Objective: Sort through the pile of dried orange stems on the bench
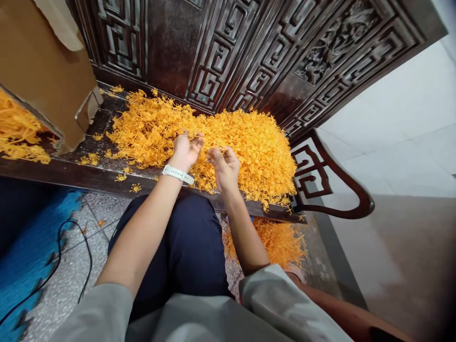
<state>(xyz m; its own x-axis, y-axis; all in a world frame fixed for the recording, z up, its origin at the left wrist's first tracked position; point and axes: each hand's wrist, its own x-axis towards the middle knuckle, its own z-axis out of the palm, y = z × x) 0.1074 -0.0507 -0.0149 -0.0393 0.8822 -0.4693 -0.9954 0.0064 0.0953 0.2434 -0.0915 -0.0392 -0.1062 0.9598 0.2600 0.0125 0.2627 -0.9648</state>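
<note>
"Our left hand (185, 151) and right hand (226, 168) are close together at the yellow pieces (263, 147), fingers bent inward. Are we gripping one?"

"We can't tell. Both look half closed, perhaps pinching something small, but yellow against yellow hides it."

"Where does the heap lie?"

"Along the table (85, 176), up against its carved back (169, 52), with the cardboard box (67, 76) to our left."

"What might we get wrong?"

"Spilling, we think. Some loose pieces (136, 188) lie right at the front edge, so a brush from our forearm or knees (192, 218) could knock them to the floor (98, 225). The thin prongs look likely to tangle too; if we tug one, neighbours could come along, or our watch band (178, 174) could snag some."
</note>
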